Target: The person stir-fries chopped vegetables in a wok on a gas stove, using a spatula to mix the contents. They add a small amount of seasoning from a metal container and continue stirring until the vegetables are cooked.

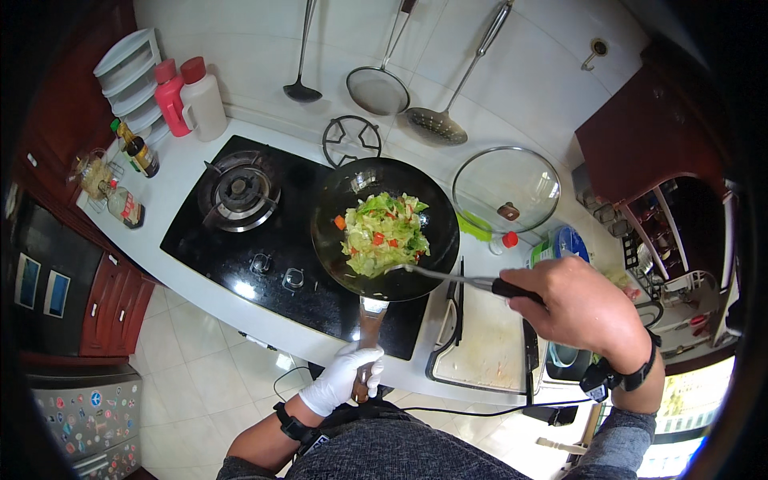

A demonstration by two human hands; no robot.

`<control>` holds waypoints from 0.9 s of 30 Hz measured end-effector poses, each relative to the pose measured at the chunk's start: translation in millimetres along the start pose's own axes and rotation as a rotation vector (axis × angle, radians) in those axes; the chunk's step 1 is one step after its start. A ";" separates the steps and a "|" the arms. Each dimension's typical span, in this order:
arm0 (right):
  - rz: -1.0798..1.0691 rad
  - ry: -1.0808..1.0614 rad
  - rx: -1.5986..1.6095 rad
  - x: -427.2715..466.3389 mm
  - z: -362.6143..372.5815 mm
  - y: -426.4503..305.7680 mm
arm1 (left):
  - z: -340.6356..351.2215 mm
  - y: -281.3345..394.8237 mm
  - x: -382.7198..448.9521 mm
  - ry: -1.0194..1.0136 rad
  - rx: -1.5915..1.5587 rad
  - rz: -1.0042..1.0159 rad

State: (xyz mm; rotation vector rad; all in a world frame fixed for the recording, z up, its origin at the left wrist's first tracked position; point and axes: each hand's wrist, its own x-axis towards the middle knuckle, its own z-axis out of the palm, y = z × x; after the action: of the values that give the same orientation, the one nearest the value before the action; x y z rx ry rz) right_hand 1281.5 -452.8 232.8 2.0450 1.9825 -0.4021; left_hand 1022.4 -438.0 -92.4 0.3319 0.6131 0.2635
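My left hand (342, 378), in a white glove, grips the brown handle (370, 330) of a dark wok (327, 258) on the right side of the black gas hob. Chopped green lettuce or cabbage (381, 225) with red and orange pieces lies heaped in the wok. Bare and to the right of it, my right hand (570, 300) is closed around the black handle of a metal spatula (459, 277). The spatula's head reaches over the wok's rim to the near edge of the greens and is partly hidden there.
A second burner (239, 186) sits at the hob's left. A glass lid (504, 186) leans on the wall, with a red-capped jar (504, 242) before it. Right of the hob lies a cutting board (486, 354). A ladle (303, 91), strainer (378, 90) and skimmer (438, 125) hang behind.
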 end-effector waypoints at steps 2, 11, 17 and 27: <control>-0.092 0.002 0.021 -4.1 3.4 -2.5 | 0.1 0.3 0.8 -0.008 -0.004 0.005; 0.090 0.198 -0.036 15.6 53.7 16.2 | -2.4 -0.7 3.7 0.022 -0.010 -0.028; 0.221 0.180 0.147 18.7 54.8 81.6 | -3.6 -4.1 5.9 -0.020 -0.034 -0.036; 0.392 -0.145 1.213 90.9 135.8 81.1 | 0.4 -5.4 5.4 -0.001 0.007 -0.010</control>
State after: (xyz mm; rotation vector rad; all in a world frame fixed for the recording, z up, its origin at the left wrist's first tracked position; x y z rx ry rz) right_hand 1363.0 -422.2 72.5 2.7776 1.2179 -1.9170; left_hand 1027.6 -441.3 -96.9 0.3356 0.6145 0.2513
